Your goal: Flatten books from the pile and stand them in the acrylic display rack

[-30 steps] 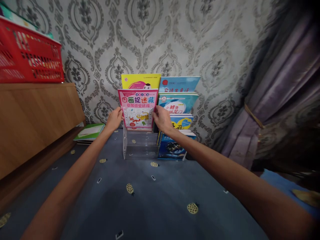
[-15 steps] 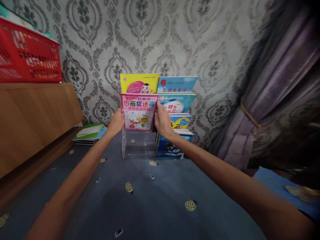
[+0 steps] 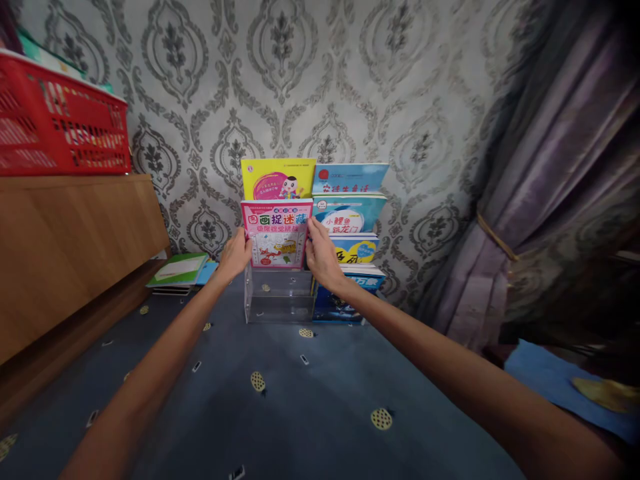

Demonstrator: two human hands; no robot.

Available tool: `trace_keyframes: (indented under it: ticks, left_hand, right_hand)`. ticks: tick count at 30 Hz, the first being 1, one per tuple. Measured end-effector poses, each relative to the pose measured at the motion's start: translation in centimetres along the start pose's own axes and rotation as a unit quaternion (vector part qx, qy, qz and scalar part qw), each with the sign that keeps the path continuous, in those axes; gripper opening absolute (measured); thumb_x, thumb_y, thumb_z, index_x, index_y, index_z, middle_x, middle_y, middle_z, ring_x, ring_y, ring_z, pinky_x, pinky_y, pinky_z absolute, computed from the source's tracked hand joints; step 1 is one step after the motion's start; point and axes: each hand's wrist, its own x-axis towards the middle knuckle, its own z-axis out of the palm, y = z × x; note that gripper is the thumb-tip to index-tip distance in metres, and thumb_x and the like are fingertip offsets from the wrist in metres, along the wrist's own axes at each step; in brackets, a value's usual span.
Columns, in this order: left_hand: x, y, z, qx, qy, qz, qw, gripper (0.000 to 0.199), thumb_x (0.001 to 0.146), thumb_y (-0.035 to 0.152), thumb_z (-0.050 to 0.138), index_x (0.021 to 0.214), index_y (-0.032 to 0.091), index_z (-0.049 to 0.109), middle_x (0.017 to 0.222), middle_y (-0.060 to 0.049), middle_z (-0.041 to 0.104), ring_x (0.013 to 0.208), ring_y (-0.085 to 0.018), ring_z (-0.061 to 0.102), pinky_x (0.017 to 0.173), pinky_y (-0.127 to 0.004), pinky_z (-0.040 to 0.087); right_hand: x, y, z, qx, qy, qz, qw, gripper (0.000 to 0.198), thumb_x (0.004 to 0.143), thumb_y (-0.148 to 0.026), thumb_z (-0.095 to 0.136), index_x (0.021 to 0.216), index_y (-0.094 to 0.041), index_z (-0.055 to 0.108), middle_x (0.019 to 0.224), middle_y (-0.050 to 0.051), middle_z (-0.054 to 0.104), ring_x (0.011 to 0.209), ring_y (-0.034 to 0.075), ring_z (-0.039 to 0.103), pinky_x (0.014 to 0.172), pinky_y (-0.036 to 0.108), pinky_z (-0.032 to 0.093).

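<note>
A pink picture book [image 3: 277, 237] stands upright between my two hands, in the left column of a clear acrylic book rack [image 3: 280, 300]. My left hand [image 3: 237, 253] grips its left edge. My right hand [image 3: 323, 255] is closed on its right edge, with the thumb toward the front. Behind it rises a yellow book [image 3: 275, 177]. The right column holds a light blue book [image 3: 353, 177], a teal book [image 3: 350, 210], a yellow-and-blue book [image 3: 363, 251] and a dark blue book [image 3: 335, 307]. My right hand and wrist partly cover these.
The rack stands on a dark blue patterned cloth [image 3: 300, 413] against a wallpapered wall [image 3: 350, 80]. At left, several books [image 3: 175, 270] lie stacked beside a wooden cabinet [image 3: 80, 247] bearing a red basket [image 3: 90, 130]. A purple curtain [image 3: 480, 267] hangs at right, above a blue cloth [image 3: 545, 377].
The whole scene sits slightly lower in the picture as the head view shifts. Both hands keep their grip on the pink picture book, which has barely moved against the rack.
</note>
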Motion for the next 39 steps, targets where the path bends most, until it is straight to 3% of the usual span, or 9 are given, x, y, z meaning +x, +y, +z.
trace_keyframes:
  ticks: [8, 15, 33, 39]
  left_hand:
    - [1.2, -0.5, 0.4, -0.052, 0.006, -0.004, 0.999, 0.012, 0.096, 0.03, 0.047, 0.095, 0.021, 0.055, 0.096, -0.009, 0.07, 0.092, -0.025, 0.065, 0.08, -0.032, 0.047]
    - [2.4, -0.4, 0.6, -0.064, 0.022, -0.028, 0.997, 0.023, 0.097, 0.032, 0.042, 0.086, 0.021, 0.059, 0.095, -0.011, 0.072, 0.095, -0.025, 0.065, 0.079, -0.031, 0.044]
    - [1.4, -0.1, 0.3, -0.045, 0.03, -0.025, 0.998, 0.02, 0.097, 0.027, 0.042, 0.104, 0.019, 0.059, 0.112, -0.012, 0.07, 0.105, -0.025, 0.064, 0.088, -0.034, 0.046]
    - [1.1, -0.2, 0.4, -0.037, 0.039, -0.013, 0.998, 0.019, 0.096, 0.026, 0.043, 0.104, 0.018, 0.059, 0.109, -0.013, 0.07, 0.103, -0.027, 0.064, 0.088, -0.035, 0.047]
  right_hand:
    - [0.0, 0.1, 0.3, 0.0, 0.002, -0.011, 1.0, 0.06, 0.095, -0.023, 0.039, 0.156, -0.022, 0.036, 0.158, 0.011, 0.041, 0.149, 0.03, 0.033, 0.124, 0.056, 0.028]
    - [-0.5, 0.3, 0.6, -0.007, 0.004, -0.02, 1.0, 0.061, 0.09, -0.015, 0.042, 0.15, -0.021, 0.044, 0.157, 0.012, 0.043, 0.146, 0.032, 0.039, 0.121, 0.061, 0.031]
    - [-2.0, -0.4, 1.0, 0.017, -0.027, -0.035, 0.999, 0.049, 0.091, -0.011, 0.044, 0.138, -0.017, 0.058, 0.148, 0.016, 0.053, 0.139, 0.028, 0.048, 0.116, 0.053, 0.041]
    - [-4.2, -1.7, 1.7, 0.044, -0.062, -0.046, 0.996, 0.046, 0.093, -0.009, 0.043, 0.136, -0.015, 0.059, 0.148, 0.017, 0.053, 0.139, 0.025, 0.05, 0.116, 0.048, 0.042]
